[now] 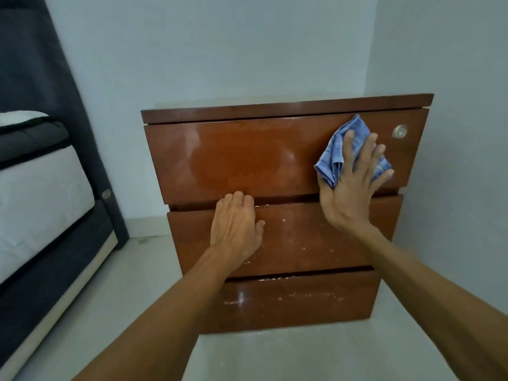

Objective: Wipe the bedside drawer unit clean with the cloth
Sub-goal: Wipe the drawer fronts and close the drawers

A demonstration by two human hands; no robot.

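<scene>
Cloth (333, 156) blue, crumpled under flat right hand (349, 194); left hand (235, 227) grips scuffed drawer unit (247, 160).

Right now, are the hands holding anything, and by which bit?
The right hand presses the blue cloth flat on the top drawer, fingers spread across its middle. The left hand grips the top edge of the middle drawer.

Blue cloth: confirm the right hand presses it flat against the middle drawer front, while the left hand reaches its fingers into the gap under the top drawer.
Not quite. The head view shows the right hand pressing the blue cloth flat against the top drawer front, not the middle one. The left hand does reach its fingers into the gap under that drawer.
</scene>
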